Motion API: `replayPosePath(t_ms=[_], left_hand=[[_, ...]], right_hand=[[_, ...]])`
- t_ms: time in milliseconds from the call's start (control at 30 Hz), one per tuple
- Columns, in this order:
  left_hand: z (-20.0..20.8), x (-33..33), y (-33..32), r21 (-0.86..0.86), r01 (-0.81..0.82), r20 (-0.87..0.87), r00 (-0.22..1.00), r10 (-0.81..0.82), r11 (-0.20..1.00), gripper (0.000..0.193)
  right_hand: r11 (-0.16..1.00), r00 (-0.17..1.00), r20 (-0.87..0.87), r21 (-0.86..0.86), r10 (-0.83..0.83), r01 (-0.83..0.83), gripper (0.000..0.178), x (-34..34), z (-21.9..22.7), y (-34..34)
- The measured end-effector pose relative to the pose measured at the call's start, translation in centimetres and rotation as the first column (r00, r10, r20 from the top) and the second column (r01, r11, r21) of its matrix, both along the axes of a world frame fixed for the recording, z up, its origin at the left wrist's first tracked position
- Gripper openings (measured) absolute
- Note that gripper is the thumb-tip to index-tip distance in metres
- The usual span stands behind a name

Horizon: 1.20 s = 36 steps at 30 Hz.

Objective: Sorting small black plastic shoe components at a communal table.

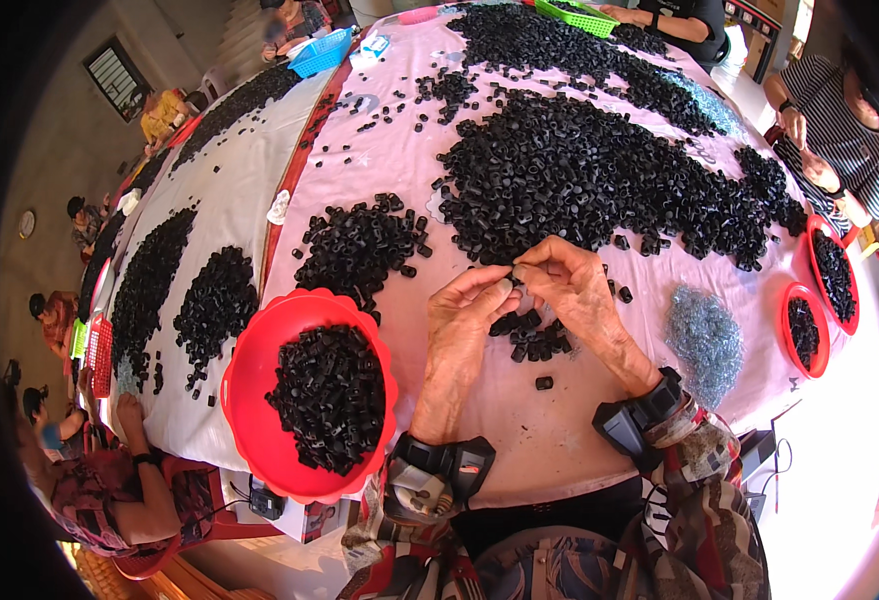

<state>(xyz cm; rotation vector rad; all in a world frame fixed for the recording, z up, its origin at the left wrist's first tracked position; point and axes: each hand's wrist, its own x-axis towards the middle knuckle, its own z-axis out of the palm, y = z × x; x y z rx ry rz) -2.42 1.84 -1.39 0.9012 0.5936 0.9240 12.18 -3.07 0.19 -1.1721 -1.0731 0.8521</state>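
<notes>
My left hand [466, 308] and my right hand [571, 290] meet over the cloth, thumbs and fingertips pinched together. Between them is a small black plastic piece [516, 281], mostly covered by the fingers, so I cannot make out its exact shape. Below the hands lies a small cluster of black plastic pieces [539, 345], with a single one [544, 383] apart and nearer to me. Just beyond rises a large heap of the same black pieces [549, 170]. To the right of my right wrist sits a pile of thin, clear bluish bits [702, 345].
A red scalloped basin [249, 385] holding black pieces stands left of my left forearm. Smaller red bowls [788, 340] sit at the right edge. Blue [321, 55] and green [579, 18] baskets stand far off. Several people work around the table, one in stripes [839, 120] at right.
</notes>
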Motion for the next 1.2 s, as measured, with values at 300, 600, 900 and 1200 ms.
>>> replayPosePath(t_ms=[300, 600, 900, 1200], left_hand=[[-0.1, -0.1, 0.0, -0.004, -0.011, -0.027, 1.000, 0.011, 1.000, 0.016], [-0.5, -0.2, 0.2, 0.012, -0.033, -0.014, 0.999, 0.033, 0.999, 0.013], [0.5, 0.0, -0.1, -0.026, -0.012, -0.068, 0.998, 0.010, 1.000, 0.014], [0.0, -0.3, 0.1, -0.076, 0.027, -0.032, 0.999, -0.030, 0.997, 0.014]], right_hand=[[0.998, 0.996, 0.076, -0.023, -0.048, 0.050, 0.012, -0.1, -0.5, -0.1], [0.987, 0.890, 0.449, 0.163, -0.075, 0.001, 0.021, -0.5, 1.0, -0.7], [0.979, 0.741, 0.657, 0.202, -0.141, 0.007, 0.029, -0.4, 0.2, -0.6], [0.973, 0.720, 0.669, 0.230, -0.184, 0.036, 0.025, -0.5, 0.1, -0.6]])
